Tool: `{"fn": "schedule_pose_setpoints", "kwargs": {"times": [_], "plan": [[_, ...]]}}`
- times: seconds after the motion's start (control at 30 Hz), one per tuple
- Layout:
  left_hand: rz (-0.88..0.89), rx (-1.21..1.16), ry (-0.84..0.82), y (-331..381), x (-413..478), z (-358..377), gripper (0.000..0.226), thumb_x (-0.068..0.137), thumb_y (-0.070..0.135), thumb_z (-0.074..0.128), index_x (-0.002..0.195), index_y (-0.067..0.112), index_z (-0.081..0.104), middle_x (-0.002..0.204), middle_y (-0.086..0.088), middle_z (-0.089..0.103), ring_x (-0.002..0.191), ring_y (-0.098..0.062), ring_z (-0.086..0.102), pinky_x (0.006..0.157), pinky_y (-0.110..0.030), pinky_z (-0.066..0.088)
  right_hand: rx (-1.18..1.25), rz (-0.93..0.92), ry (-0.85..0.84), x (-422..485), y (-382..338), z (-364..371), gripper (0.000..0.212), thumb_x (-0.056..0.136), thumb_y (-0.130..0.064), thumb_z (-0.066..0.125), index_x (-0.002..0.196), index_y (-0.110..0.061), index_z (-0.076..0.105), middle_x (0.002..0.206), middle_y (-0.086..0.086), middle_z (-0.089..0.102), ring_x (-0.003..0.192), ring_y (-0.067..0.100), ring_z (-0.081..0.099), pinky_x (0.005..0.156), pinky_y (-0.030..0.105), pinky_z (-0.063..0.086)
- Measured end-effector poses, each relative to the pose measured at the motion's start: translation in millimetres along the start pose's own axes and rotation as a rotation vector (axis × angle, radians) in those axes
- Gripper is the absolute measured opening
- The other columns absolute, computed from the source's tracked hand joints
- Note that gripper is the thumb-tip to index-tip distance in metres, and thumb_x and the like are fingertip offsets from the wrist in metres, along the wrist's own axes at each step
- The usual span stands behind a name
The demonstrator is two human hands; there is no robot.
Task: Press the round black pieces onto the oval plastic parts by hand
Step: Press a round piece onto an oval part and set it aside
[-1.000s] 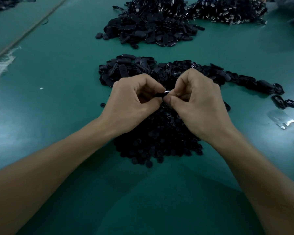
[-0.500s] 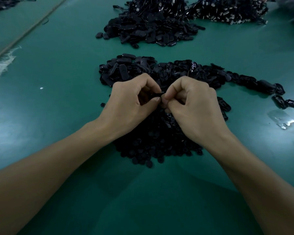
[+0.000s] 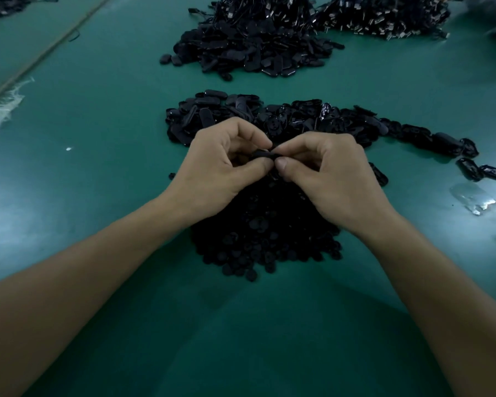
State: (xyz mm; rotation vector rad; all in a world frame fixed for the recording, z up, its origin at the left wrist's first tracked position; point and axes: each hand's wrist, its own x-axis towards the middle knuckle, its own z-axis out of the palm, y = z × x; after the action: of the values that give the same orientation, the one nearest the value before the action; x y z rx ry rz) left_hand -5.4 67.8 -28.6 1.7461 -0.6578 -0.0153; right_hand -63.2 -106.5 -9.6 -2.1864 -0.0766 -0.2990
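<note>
Left hand (image 3: 221,170) and right hand (image 3: 330,173) meet thumb to thumb, both pinching one small black part (image 3: 262,154). It's mostly hidden by fingers, so round or oval, can't tell. It hovers over the round pieces (image 3: 264,233) pile, with the oval parts (image 3: 269,118) heaped just behind. Green table (image 3: 98,173) stretches wide on the left.

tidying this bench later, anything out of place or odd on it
A crumpled clear plastic scrap lies on the right of the table, white frayed fluff at its left edge, and two oval parts sit apart from their heap.
</note>
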Motion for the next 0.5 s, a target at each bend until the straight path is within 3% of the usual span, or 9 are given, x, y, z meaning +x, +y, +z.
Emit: {"fn": "schedule_pose_setpoints", "kwargs": {"times": [0.17,0.3,0.5], "plan": [[-0.08,-0.1,-0.021,-3.0,1.4,-3.8,0.019,0.081,0.011,0.08,0.096,0.016,0.07,0.077,0.001,0.074,0.067,-0.008,0.069,0.065,-0.018,0.055,0.039,0.013,-0.014,1.2,5.6,-2.4,0.008,0.09,-0.023,0.074,0.098,-0.021,0.075,0.084,-0.01,0.074,0.08,0.003,0.07,0.077,0.024,0.057],[-0.11,-0.113,-0.036,-3.8,1.9,-5.2,0.026,0.072,0.022,0.081,0.095,0.015,0.074,0.079,-0.002,0.076,0.068,-0.012,0.072,0.067,-0.02,0.057,0.018,-0.002,0.009,0.6,7.6,-0.5,0.003,0.088,-0.024,0.076,0.09,-0.026,0.074,0.078,-0.012,0.073,0.074,0.002,0.069,0.068,0.015,0.052],[-0.108,-0.124,-0.046,-1.2,3.8,-6.1,0.021,0.073,0.019,0.081,0.092,0.017,0.074,0.078,-0.004,0.076,0.067,-0.014,0.073,0.067,-0.02,0.058,0.053,-0.027,0.019,2.0,6.9,-2.4,0.009,0.085,-0.021,0.078,0.082,-0.028,0.073,0.071,-0.013,0.072,0.065,0.001,0.066,0.06,0.013,0.049]]}}
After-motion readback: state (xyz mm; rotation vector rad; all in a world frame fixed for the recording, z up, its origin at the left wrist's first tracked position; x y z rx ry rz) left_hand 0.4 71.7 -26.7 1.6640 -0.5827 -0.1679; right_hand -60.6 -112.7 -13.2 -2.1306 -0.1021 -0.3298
